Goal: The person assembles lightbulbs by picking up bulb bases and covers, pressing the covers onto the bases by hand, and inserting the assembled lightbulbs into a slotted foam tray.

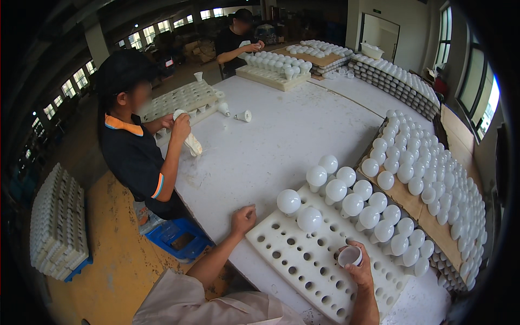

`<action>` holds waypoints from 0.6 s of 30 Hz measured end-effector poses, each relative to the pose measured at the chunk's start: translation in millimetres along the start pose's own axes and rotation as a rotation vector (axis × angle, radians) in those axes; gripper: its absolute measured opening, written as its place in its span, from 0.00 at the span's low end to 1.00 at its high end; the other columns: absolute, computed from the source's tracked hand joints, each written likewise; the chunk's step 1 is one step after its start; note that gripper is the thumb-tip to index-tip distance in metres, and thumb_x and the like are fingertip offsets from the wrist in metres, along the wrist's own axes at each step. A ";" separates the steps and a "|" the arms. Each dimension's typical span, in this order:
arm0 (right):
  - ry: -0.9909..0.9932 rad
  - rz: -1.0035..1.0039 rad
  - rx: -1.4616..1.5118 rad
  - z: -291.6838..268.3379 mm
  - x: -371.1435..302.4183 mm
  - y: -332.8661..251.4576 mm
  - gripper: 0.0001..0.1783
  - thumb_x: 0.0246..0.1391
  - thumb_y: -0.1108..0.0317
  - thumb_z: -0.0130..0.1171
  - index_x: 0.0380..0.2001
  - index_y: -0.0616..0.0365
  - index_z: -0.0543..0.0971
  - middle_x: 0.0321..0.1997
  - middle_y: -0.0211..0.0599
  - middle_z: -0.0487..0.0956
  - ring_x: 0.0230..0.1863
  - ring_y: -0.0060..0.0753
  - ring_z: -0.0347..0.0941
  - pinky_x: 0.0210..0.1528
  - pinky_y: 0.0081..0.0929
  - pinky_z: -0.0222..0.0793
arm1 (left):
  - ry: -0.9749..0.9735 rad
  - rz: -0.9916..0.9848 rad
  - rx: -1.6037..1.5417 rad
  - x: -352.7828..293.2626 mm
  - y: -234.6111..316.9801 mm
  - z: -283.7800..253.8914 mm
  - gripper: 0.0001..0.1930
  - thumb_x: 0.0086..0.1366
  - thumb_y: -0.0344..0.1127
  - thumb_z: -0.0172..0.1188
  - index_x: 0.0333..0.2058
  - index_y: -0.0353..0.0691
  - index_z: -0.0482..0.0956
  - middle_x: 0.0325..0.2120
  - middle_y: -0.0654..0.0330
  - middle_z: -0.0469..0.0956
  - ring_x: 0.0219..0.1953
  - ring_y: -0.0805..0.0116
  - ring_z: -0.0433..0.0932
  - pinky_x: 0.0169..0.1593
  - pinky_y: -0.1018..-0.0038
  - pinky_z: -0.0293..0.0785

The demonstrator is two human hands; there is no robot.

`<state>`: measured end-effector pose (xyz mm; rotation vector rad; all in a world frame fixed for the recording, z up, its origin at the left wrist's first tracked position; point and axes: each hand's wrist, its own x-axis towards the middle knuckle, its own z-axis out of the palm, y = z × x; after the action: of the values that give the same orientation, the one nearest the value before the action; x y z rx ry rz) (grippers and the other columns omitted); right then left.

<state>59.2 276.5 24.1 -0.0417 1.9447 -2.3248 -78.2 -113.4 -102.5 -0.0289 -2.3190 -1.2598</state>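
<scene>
My right hand (358,264) is closed round a white lamp housing (350,256), a hollow cup whose open mouth faces up. It is over the white foam tray (281,254), which has rows of round holes. White light bulbs (352,205) stand upright along the tray's far side, and two more, a bulb (288,201) and another bulb (310,219), stand near its left corner. My left hand (244,219) rests on the white table just left of the tray. Its fingers are curled in, and whatever they may hold is hidden.
Stacked trays of bulbs (428,162) line the right side. At the left, a co-worker (135,130) handles a white part beside another holed tray (181,100). A second person (238,43) sits at the far end. A blue crate (176,238) is below the table's left edge.
</scene>
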 end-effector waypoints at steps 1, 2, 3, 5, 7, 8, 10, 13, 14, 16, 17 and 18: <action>0.002 -0.007 -0.008 0.3 -0.4 -0.1 0.46 0.33 0.61 0.76 0.56 0.62 0.64 0.45 0.43 0.76 0.43 0.33 0.75 0.40 0.29 0.76 | 0.000 0.006 0.009 0.0 0.0 0.4 0.06 0.56 0.28 0.60 0.33 0.38 0.81 0.35 0.52 0.83 0.28 0.63 0.83 0.33 0.72 0.78; 0.002 -0.013 -0.015 0.5 -0.2 -0.4 0.46 0.33 0.61 0.76 0.56 0.62 0.64 0.45 0.43 0.77 0.43 0.33 0.75 0.41 0.29 0.76 | 0.002 0.010 0.019 0.1 -0.2 0.3 0.06 0.56 0.28 0.60 0.33 0.38 0.81 0.35 0.52 0.83 0.28 0.63 0.83 0.33 0.72 0.78; 0.002 -0.013 -0.015 0.0 0.1 -0.1 0.46 0.33 0.61 0.76 0.56 0.62 0.64 0.45 0.43 0.77 0.43 0.33 0.75 0.41 0.29 0.76 | 0.002 0.011 0.019 0.3 -0.3 0.1 0.06 0.56 0.28 0.60 0.33 0.38 0.81 0.35 0.52 0.83 0.28 0.63 0.83 0.33 0.72 0.78; -0.003 -0.020 -0.040 -1.4 0.7 1.3 0.46 0.33 0.60 0.76 0.56 0.62 0.64 0.45 0.43 0.77 0.44 0.34 0.75 0.42 0.29 0.76 | -0.002 0.014 0.026 0.4 0.1 -0.3 0.05 0.55 0.27 0.60 0.32 0.38 0.81 0.36 0.52 0.83 0.28 0.64 0.83 0.32 0.72 0.78; 0.000 -0.013 -0.034 -1.6 0.2 1.4 0.46 0.33 0.60 0.76 0.55 0.62 0.65 0.45 0.43 0.77 0.44 0.34 0.75 0.42 0.29 0.75 | 0.003 0.013 0.019 0.1 1.7 0.2 0.05 0.55 0.27 0.60 0.32 0.38 0.81 0.36 0.52 0.83 0.28 0.64 0.83 0.32 0.72 0.78; 0.003 -0.006 -0.028 -1.5 -0.1 1.6 0.46 0.32 0.59 0.76 0.55 0.61 0.65 0.45 0.42 0.77 0.45 0.34 0.75 0.42 0.29 0.75 | 0.008 0.012 0.012 -0.2 2.3 0.1 0.05 0.55 0.27 0.60 0.32 0.38 0.81 0.36 0.52 0.83 0.28 0.64 0.83 0.32 0.72 0.78; 0.000 -0.001 -0.025 -0.4 -0.3 0.2 0.46 0.32 0.59 0.76 0.55 0.61 0.65 0.45 0.42 0.77 0.45 0.33 0.75 0.42 0.29 0.75 | 0.004 0.011 0.008 -0.1 3.3 -0.5 0.05 0.55 0.27 0.60 0.32 0.38 0.81 0.36 0.52 0.83 0.28 0.64 0.83 0.32 0.72 0.78; -0.007 0.006 -0.018 1.6 -0.5 -1.8 0.46 0.33 0.59 0.76 0.55 0.62 0.65 0.46 0.42 0.76 0.45 0.33 0.74 0.42 0.29 0.75 | 0.000 0.009 0.007 -0.6 1.2 -1.1 0.06 0.55 0.27 0.60 0.33 0.38 0.81 0.36 0.53 0.83 0.28 0.64 0.83 0.33 0.73 0.78; -0.008 0.008 -0.014 1.6 -0.6 -2.2 0.46 0.33 0.59 0.76 0.55 0.62 0.65 0.46 0.42 0.76 0.45 0.33 0.74 0.42 0.29 0.75 | -0.001 0.008 0.008 -0.6 1.2 -0.8 0.06 0.55 0.27 0.60 0.33 0.38 0.81 0.35 0.53 0.83 0.28 0.64 0.83 0.33 0.73 0.78; -0.010 0.008 -0.020 1.2 -0.2 -2.4 0.46 0.33 0.60 0.76 0.55 0.62 0.65 0.46 0.42 0.77 0.46 0.33 0.74 0.43 0.29 0.75 | 0.001 0.009 0.008 -0.3 1.2 -0.2 0.06 0.55 0.27 0.60 0.33 0.38 0.81 0.35 0.53 0.83 0.28 0.64 0.83 0.33 0.73 0.78; -0.011 0.008 -0.025 1.0 -0.5 -2.2 0.46 0.33 0.60 0.76 0.56 0.62 0.64 0.46 0.42 0.77 0.46 0.33 0.74 0.44 0.29 0.74 | 0.004 0.011 0.007 -0.2 0.8 0.1 0.06 0.55 0.27 0.60 0.33 0.38 0.81 0.35 0.53 0.83 0.29 0.64 0.83 0.33 0.73 0.78; -0.009 0.008 -0.025 -0.3 -0.2 -0.6 0.46 0.33 0.60 0.76 0.56 0.62 0.64 0.46 0.42 0.77 0.46 0.33 0.74 0.44 0.29 0.74 | 0.003 0.011 0.007 -0.2 0.6 0.4 0.06 0.55 0.27 0.60 0.33 0.38 0.81 0.35 0.53 0.83 0.29 0.64 0.83 0.33 0.73 0.78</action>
<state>59.3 276.9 24.7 -0.0460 1.9656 -2.2916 -78.1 -112.7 -102.4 -0.0376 -2.3175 -1.2461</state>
